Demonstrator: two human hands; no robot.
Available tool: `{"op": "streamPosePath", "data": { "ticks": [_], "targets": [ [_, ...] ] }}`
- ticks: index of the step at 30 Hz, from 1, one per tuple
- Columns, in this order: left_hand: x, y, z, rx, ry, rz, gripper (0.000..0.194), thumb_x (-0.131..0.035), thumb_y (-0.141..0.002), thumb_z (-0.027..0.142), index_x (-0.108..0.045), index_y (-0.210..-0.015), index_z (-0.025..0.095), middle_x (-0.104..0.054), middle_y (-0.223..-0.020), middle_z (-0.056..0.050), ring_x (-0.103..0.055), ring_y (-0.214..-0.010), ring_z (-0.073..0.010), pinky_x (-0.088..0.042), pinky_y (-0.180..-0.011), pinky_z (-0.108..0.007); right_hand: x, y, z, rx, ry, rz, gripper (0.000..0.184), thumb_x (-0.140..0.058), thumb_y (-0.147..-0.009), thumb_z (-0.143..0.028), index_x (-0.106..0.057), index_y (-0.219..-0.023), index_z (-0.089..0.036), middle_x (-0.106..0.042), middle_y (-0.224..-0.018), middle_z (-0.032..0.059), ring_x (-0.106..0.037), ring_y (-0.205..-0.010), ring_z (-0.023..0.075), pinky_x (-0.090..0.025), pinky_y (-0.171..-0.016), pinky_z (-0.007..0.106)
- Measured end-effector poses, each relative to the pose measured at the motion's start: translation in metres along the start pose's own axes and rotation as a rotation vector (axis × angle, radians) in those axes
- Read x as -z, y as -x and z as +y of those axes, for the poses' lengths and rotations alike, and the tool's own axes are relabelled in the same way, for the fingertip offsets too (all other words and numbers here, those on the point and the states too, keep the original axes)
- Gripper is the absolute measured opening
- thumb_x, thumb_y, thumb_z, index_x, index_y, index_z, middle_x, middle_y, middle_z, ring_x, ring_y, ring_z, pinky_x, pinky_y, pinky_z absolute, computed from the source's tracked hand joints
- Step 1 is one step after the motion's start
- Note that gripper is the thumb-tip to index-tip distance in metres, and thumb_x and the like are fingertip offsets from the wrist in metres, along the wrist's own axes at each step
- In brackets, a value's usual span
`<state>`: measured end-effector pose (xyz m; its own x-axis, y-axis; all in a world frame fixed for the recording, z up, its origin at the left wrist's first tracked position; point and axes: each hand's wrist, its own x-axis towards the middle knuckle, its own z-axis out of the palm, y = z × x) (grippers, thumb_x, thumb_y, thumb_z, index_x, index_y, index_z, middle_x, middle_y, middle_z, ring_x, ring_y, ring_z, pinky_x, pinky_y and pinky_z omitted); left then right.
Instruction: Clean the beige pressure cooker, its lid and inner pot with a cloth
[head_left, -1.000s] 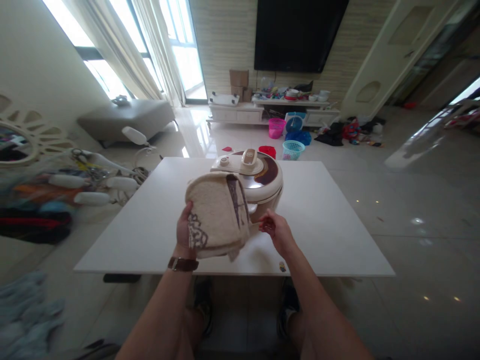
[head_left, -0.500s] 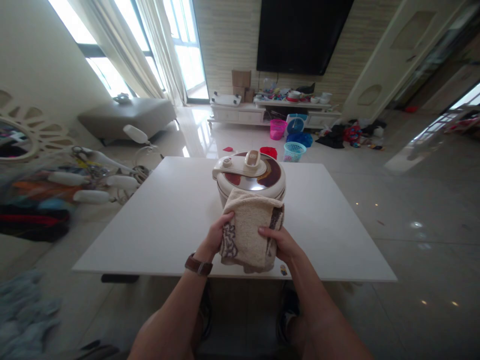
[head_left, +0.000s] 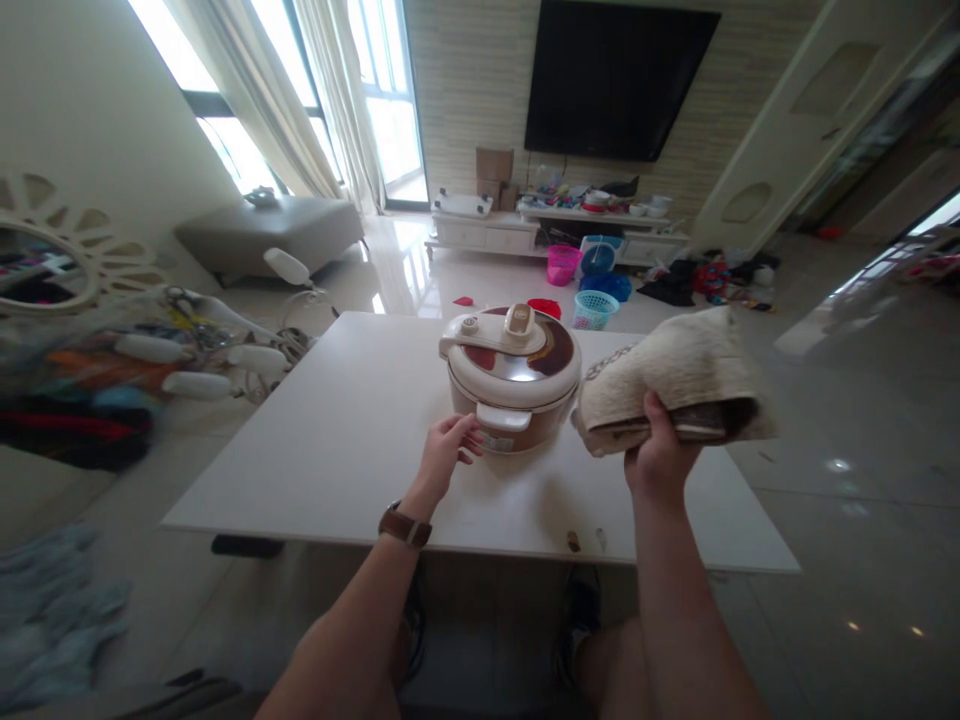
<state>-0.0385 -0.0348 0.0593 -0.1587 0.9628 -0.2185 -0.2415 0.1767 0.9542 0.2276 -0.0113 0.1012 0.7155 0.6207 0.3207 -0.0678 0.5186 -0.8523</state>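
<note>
A cloth (head_left: 652, 375) is clamped by the right hand (head_left: 661, 458), right of the cooker (head_left: 517, 388); the left hand (head_left: 444, 452), fingers apart, is nearer it.

glossy white tabletop (head_left: 315, 440), rough beige cloth (head_left: 667, 370), shiny plastic-looking cooker (head_left: 517, 375)

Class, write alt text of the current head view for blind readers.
A person's right hand holds a folded beige cloth beside a round cream and brown cooker on a rectangular white table. The empty left hand is near the cooker's white handle.
</note>
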Motion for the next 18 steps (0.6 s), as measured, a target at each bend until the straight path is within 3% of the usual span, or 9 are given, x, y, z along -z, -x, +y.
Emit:
{"op": "streamPosePath", "data": {
  "ticks": [2,5,7,10,18],
  "targets": [
    [-0.006,-0.002,-0.004,0.005,-0.008,-0.007,0.047,-0.083,-0.069,0.06,-0.071,-0.079,0.016,-0.074,-0.075,-0.008,-0.065,-0.053,-0.0146,-0.041,-0.044,-0.022,-0.012,0.008,0.0,0.163,0.201,-0.05,0.06,-0.087,-0.074,-0.036,-0.071,-0.129,-0.019,-0.071,-0.142,0.0137,-0.062,-0.14,0.0337,-0.046,-0.124,0.054],
    [-0.015,-0.007,-0.01,0.009,0.008,-0.052,0.048,-0.083,-0.069,0.061,-0.07,-0.079,0.016,-0.076,-0.082,-0.01,-0.066,-0.056,-0.0147,-0.042,-0.045,-0.022,-0.033,0.029,0.004,0.336,0.438,-0.408,0.049,-0.075,-0.083,-0.03,-0.074,-0.131,-0.019,-0.073,-0.139,0.0165,-0.063,-0.139,0.0354,-0.049,-0.121,0.052],
    [-0.018,-0.009,-0.013,0.008,0.027,-0.074,0.044,-0.082,-0.069,0.057,-0.07,-0.078,0.016,-0.077,-0.083,-0.011,-0.067,-0.057,-0.0152,-0.042,-0.045,-0.022,-0.046,0.043,0.008,0.447,0.569,-0.689,0.05,-0.067,-0.084,-0.022,-0.074,-0.134,-0.024,-0.072,-0.144,0.0118,-0.061,-0.142,0.0333,-0.046,-0.123,0.052],
    [-0.018,-0.011,-0.016,0.0,0.057,-0.066,0.038,-0.081,-0.068,0.05,-0.073,-0.083,0.016,-0.077,-0.081,-0.009,-0.067,-0.056,-0.0156,-0.042,-0.046,-0.023,-0.058,0.053,0.013,0.534,0.754,-0.895,0.055,-0.064,-0.084,-0.016,-0.074,-0.136,-0.029,-0.068,-0.151,0.0049,-0.053,-0.151,0.0314,-0.038,-0.129,0.052],
    [-0.015,-0.013,-0.012,0.031,0.03,-0.088,0.041,-0.086,-0.067,0.054,-0.07,-0.07,0.016,-0.074,-0.074,-0.009,-0.065,-0.056,-0.0148,-0.042,-0.047,-0.022,-0.047,0.035,0.039,0.53,0.677,-0.583,0.048,-0.061,-0.091,-0.026,-0.074,-0.137,-0.023,-0.072,-0.145,0.0081,-0.052,-0.152,0.033,-0.042,-0.125,0.052]
  ]
}}
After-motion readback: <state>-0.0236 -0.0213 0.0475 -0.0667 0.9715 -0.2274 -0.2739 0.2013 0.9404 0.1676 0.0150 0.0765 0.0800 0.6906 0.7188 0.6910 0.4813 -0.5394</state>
